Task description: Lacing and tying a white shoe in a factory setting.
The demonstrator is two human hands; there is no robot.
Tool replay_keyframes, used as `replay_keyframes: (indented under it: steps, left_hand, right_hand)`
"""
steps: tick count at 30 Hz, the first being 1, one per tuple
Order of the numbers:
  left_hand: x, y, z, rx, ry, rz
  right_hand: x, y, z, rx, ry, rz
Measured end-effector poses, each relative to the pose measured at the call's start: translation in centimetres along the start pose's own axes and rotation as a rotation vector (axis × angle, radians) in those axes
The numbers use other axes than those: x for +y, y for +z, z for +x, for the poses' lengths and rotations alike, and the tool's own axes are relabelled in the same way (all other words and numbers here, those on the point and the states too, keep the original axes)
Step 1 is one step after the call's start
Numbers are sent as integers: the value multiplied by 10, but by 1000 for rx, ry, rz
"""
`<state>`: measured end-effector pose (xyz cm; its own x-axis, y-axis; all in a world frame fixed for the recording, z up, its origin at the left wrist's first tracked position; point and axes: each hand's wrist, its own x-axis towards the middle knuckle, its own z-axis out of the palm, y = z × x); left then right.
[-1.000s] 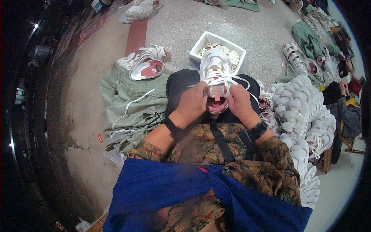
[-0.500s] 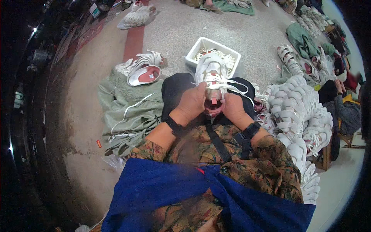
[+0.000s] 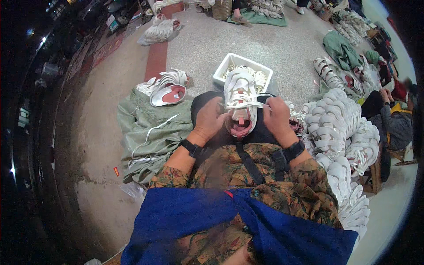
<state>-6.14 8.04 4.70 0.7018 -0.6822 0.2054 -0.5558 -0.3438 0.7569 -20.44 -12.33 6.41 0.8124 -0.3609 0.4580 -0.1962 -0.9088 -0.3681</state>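
Observation:
A white sneaker (image 3: 241, 88) with a pinkish-red lining rests between my knees, its toe pointing away and its heel opening toward me. White shoelaces (image 3: 245, 104) cross over its tongue and stretch out to both sides. At the left of the shoe, my left hand (image 3: 209, 119) is closed on a lace end, its fingertips partly hidden. My right hand (image 3: 281, 118) pinches the other lace on the right side, knuckles up. Just beyond the toe stands a white foam box (image 3: 218, 75) holding many loose white laces.
On my left, a grey-green sack (image 3: 150, 128) carries several white shoe uppers (image 3: 170, 95). Stacked white sneakers (image 3: 333, 117) are piled at my right. A seated person (image 3: 395, 123) is farther right. More shoes in a clear bag (image 3: 161, 32) lie on the floor ahead.
Both hands have left the heel opening and moved apart to the lace ends, drawing them out sideways. The lace loops that trailed at the right are now pulled across the tongue.

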Motion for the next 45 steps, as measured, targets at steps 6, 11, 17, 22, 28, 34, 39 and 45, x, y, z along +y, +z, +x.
replay_keyframes:
  steps: [6,11,17,22,28,34,39,45]
  left_hand:
    - [4,5,11,135,333,183]
    - [-5,13,11,36,340,133]
    - [-8,17,18,-17,316,124]
    - [-5,6,17,50,279,117]
    - [-14,-5,20,-12,265,119]
    - [-16,-15,14,-173,238,49]
    - [-1,-4,15,-175,197,-46]
    - [11,0,14,-154,55,-37]
  right_hand:
    - [62,31,22,65,-88,-156]
    - [84,31,30,-178,458,532]
    - [82,36,30,-154,198,253]
    - [83,19,31,-335,658,783]
    - [75,-21,22,-191,756,1758]
    - [63,-13,22,-113,696,1475]
    - [10,-11,5,125,-8,149]
    - [-25,22,9,-88,-116,98]
